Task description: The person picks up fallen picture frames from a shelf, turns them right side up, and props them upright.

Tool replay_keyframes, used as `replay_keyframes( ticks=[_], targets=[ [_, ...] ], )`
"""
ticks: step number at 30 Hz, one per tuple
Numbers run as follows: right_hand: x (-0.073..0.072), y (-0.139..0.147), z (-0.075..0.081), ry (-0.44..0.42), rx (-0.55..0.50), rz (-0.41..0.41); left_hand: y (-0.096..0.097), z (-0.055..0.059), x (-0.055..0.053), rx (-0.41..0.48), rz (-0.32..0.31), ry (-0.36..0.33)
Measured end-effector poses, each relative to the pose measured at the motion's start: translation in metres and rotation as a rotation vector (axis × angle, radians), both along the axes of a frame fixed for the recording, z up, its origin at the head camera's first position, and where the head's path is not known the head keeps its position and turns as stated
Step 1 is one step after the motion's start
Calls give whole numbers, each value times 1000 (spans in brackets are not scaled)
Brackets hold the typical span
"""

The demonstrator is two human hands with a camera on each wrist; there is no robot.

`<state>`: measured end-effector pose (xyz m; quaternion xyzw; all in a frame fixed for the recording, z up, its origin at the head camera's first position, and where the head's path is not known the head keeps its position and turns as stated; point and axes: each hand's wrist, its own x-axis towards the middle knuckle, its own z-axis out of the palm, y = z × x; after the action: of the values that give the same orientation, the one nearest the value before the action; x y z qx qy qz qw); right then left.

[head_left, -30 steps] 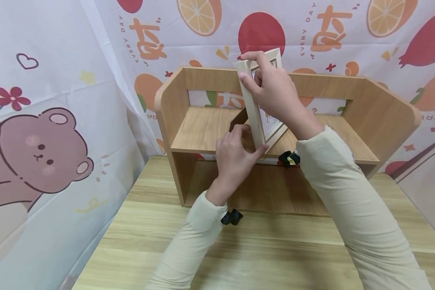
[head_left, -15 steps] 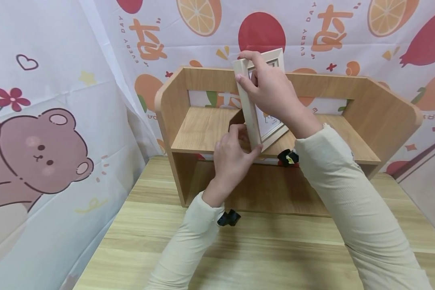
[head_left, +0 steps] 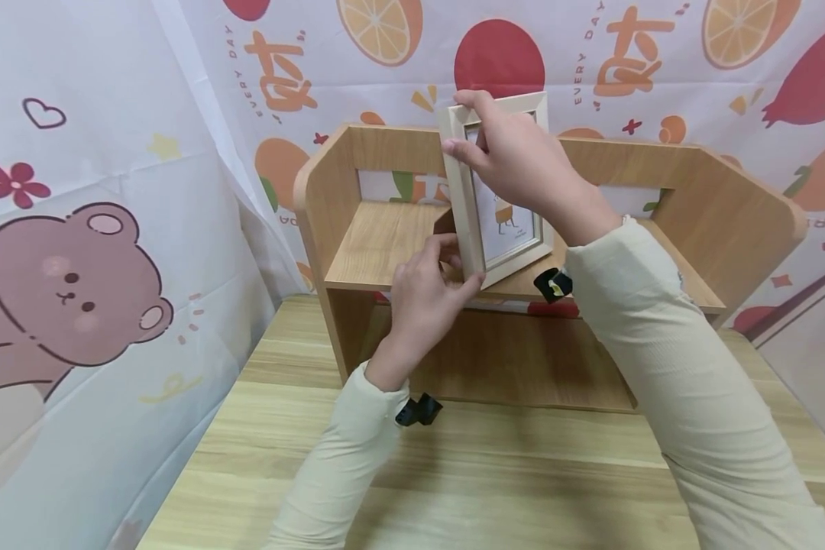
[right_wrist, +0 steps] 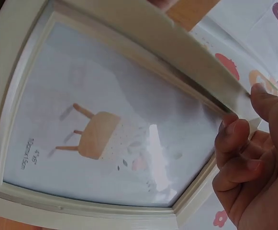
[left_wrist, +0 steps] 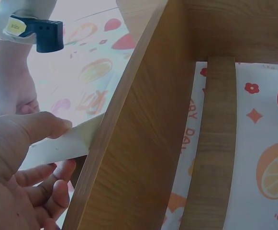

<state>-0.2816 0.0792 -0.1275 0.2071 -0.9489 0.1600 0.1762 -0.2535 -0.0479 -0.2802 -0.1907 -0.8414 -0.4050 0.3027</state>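
Note:
A cream-coloured picture frame (head_left: 490,221) stands upright, tilted a little, on or just over the upper board of a wooden desk shelf (head_left: 378,244). My right hand (head_left: 522,156) grips its upper left corner, the thumb on the side and the index finger over the top. Low on the same side, my left hand (head_left: 422,298) pinches the frame between thumb and fingers. In the right wrist view the glass shows a print (right_wrist: 100,134) with a small legged figure and size lettering. From the left wrist, the frame's lower edge (left_wrist: 57,148) shows between thumb and fingers, beside the shelf board.
The shelf stands on a light wood-grain table (head_left: 509,473), with side panels rising left and right and a lower compartment (head_left: 522,359). Behind it hangs a fruit-patterned cloth (head_left: 399,92); a bear-patterned cloth (head_left: 206,198) hangs at the left. Black wrist-camera mounts sit on both cuffs.
The picture frame has turned so its front faces me more, and its lower end has shifted left. My left hand has moved left with it; my right hand keeps its grip on the top corner.

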Motion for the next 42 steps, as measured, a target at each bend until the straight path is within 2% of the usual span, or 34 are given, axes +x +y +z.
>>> replay_keyframes(
  ticks=[6,12,23,30,42],
  targets=[
    [-4,0,3,-30,-10,-14,-8,3,-2,8,-25,-17],
    [-8,2,2,-12,10,-31,-13,4,-4,16,-55,-58],
    [-18,13,2,14,39,-132,-23,7,-4,42,-113,-133],
    [-23,21,0,28,33,-186,-31,9,-6,26,-148,-167],
    [-24,39,2,23,85,-276,-39,12,-7,31,-174,-208]
  ],
)
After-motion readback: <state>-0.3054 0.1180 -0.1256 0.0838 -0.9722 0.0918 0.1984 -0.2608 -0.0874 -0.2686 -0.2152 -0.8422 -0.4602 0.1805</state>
